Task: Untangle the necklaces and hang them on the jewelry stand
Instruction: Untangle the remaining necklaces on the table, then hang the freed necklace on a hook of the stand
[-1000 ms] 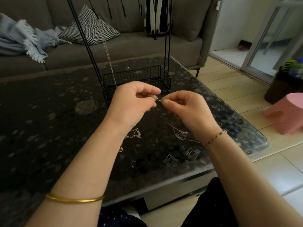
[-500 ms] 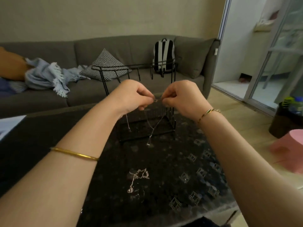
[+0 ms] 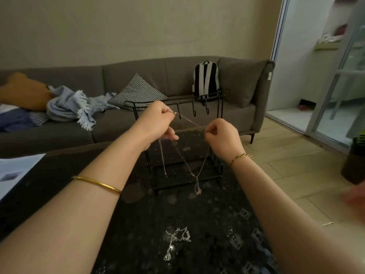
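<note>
A thin silver necklace (image 3: 188, 120) stretches between my two raised hands. My left hand (image 3: 158, 120) pinches its clasp end close to the top bar of the black wire jewelry stand (image 3: 214, 96). My right hand (image 3: 222, 136) pinches the chain lower and to the right. The rest of the chain hangs in a V with a small pendant (image 3: 198, 189) at the bottom, in front of the stand's basket base. Another chain (image 3: 163, 159) dangles from the stand's left side. A tangled heap of silver necklaces (image 3: 177, 240) lies on the dark speckled table (image 3: 128, 234) near me.
A grey sofa (image 3: 177, 76) runs behind the table, with a checked cushion (image 3: 137, 92), a blue throw (image 3: 71, 104) and a striped backpack (image 3: 205, 79). White paper (image 3: 13, 171) lies at the table's left edge. Tiled floor and a sliding glass door (image 3: 335, 95) are on the right.
My hands have lifted from the table to the stand's top bar and moved apart, drawing the necklace taut. The view has tilted up, showing the whole sofa and wall.
</note>
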`<state>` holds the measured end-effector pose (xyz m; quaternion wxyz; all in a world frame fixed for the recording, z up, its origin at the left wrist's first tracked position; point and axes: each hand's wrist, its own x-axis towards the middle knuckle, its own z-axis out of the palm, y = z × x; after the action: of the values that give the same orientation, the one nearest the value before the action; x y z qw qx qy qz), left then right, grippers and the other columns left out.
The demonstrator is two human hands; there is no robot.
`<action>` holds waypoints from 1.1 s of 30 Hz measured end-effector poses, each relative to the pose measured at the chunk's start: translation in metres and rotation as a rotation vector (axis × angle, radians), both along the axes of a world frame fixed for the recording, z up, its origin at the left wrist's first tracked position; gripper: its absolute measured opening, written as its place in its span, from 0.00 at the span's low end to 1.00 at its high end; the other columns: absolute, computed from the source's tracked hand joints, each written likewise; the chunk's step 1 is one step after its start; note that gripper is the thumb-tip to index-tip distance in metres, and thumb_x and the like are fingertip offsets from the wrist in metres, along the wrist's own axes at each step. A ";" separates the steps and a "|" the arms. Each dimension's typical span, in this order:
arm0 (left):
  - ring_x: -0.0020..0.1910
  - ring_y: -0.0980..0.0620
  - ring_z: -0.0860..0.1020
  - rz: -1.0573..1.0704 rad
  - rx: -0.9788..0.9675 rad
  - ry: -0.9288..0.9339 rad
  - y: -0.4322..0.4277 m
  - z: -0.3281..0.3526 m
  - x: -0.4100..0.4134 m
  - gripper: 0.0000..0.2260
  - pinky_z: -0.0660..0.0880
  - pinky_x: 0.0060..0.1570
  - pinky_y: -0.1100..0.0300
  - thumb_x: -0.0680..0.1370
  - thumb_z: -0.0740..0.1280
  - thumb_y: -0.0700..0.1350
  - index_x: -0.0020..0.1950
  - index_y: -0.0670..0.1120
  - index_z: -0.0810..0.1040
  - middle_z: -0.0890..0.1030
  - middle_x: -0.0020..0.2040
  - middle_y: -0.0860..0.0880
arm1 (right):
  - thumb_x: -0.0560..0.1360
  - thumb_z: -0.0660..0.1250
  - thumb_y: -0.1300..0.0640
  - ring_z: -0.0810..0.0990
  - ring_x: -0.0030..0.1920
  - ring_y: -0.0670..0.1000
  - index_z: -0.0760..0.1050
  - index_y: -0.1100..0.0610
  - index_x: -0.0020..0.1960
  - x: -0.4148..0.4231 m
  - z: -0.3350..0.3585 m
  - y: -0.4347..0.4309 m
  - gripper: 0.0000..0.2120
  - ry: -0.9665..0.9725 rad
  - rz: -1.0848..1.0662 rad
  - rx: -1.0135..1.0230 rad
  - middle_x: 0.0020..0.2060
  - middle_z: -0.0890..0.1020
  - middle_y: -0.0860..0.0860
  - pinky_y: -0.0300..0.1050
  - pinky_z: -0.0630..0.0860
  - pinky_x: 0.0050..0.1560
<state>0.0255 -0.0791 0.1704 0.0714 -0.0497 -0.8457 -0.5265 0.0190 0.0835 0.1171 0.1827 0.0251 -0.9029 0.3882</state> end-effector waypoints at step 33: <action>0.28 0.50 0.75 -0.135 -0.353 0.166 0.014 -0.017 -0.033 0.05 0.76 0.27 0.57 0.80 0.61 0.41 0.46 0.50 0.72 0.74 0.32 0.48 | 0.78 0.59 0.66 0.74 0.32 0.46 0.74 0.60 0.60 -0.011 -0.013 -0.011 0.12 -0.411 0.507 -0.877 0.46 0.83 0.55 0.40 0.69 0.32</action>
<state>-0.0070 -0.0647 0.1537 0.0958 -0.1612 -0.9108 -0.3679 0.0083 0.0725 0.1040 -0.1034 0.0872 -0.6390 0.7573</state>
